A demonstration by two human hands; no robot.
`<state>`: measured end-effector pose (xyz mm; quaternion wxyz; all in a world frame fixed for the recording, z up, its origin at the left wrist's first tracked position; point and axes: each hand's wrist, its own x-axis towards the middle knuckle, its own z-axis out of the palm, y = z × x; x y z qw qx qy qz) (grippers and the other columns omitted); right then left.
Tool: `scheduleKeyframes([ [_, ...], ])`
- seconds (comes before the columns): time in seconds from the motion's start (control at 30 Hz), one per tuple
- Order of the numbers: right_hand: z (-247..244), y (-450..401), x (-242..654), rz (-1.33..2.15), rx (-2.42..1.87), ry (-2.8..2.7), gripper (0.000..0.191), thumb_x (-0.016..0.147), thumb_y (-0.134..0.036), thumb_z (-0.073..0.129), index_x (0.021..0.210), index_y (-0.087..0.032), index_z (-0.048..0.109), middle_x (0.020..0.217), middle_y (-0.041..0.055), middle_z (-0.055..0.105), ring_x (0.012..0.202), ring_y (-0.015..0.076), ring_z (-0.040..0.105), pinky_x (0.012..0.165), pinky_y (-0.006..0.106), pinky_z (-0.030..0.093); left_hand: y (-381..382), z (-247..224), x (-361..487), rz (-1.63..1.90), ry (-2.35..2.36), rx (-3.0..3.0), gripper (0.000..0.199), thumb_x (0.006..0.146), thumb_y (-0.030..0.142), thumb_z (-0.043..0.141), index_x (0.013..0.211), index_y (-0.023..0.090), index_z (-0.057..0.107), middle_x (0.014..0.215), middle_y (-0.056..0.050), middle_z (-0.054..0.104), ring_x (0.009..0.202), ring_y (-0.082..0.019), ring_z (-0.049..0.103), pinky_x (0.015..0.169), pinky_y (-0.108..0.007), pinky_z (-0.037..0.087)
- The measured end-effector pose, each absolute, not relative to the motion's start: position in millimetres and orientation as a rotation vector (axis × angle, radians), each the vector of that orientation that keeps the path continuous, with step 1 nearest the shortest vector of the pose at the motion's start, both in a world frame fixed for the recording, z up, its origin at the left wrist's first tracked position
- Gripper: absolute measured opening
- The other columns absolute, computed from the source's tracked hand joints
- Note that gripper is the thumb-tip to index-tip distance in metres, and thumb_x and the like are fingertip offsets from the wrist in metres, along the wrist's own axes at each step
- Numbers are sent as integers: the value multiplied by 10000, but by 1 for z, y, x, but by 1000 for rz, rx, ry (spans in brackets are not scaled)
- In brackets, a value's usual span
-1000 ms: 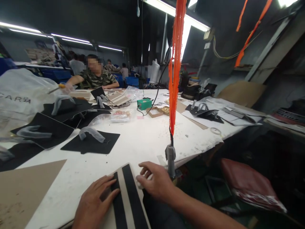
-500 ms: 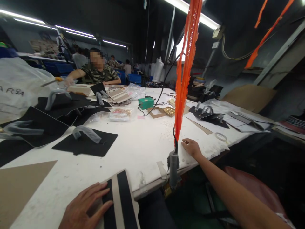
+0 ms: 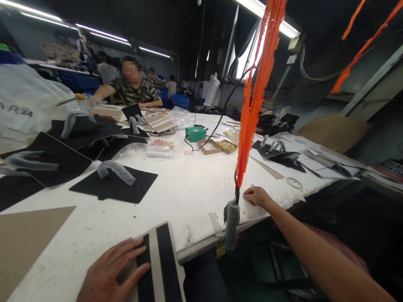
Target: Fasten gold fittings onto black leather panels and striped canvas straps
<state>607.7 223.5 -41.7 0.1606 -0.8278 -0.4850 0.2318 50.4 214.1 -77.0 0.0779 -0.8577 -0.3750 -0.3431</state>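
left hand: spread on striped panel | right hand: curled at white table, near grey tool

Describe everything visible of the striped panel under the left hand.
The striped panel is flat, beige, with two black lengthwise bands; it looks stiff, its material unclear. It lies slightly angled at the near edge of the white table, its near end outside the picture. The left hand rests across its left side, reaching the left band.

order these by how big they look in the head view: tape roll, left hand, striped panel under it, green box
1. Left hand and striped panel: too alike to rank, both cut off by the frame
2. Green box
3. Tape roll
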Motion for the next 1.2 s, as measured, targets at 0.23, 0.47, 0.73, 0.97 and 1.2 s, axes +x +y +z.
scheduleKeyframes([
  [0.23, -28, 229, 604, 405, -2470, -1631, 152, 857, -222, 644, 779, -120, 727, 698, 43, 659, 665, 124, 571, 677, 245, 388, 207, -86, 46, -1027, -1259, -2587, 410, 906, 712, 627, 1051, 363, 786, 1210, 46, 751, 1110, -281, 721, 891, -502, 640],
  [0.47, -32, 234, 594, 134, -2525, -1760, 159, 811, -196, 592, 685, -152, 678, 840, 115, 703, 811, 228, 624, 684, 319, 325, 199, -92, 45, -1043, -1511, -2677, 313, 882, 583, 734, 1103, 368, 786, 1291, 46, 722, 1236, -273, 654, 1060, -485, 522],
  [0.73, 1, 153, 566, 398, -2315, -1140, 566, 842, -604, 548, 1127, -141, 705, 933, 137, 761, 881, 304, 753, 865, 417, 565, 177, -64, 60, -1090, -1775, -2732, 295, 793, 318, 871, 1073, 311, 780, 1276, 38, 726, 1273, -272, 610, 1119, -511, 428],
  [0.97, 18, 79, 427, 557, -2047, -1138, 631, 647, -758, 725, 985, -224, 735, 857, 92, 752, 861, 318, 735, 838, 408, 581, 172, -64, 63, -1157, -1832, -2744, 345, 755, 336, 908, 1067, 289, 769, 1283, 36, 722, 1283, -247, 589, 1148, -464, 381],
  [1.2, -21, 146, 281, 1074, -1538, -1716, 400, 920, -570, 599, 986, -191, 709, 853, 37, 667, 798, 185, 609, 762, 293, 475, 169, -65, 62, -1188, -1827, -2733, 433, 733, 345, 924, 1120, 270, 746, 1263, 36, 727, 1267, -225, 586, 1138, -434, 364],
])
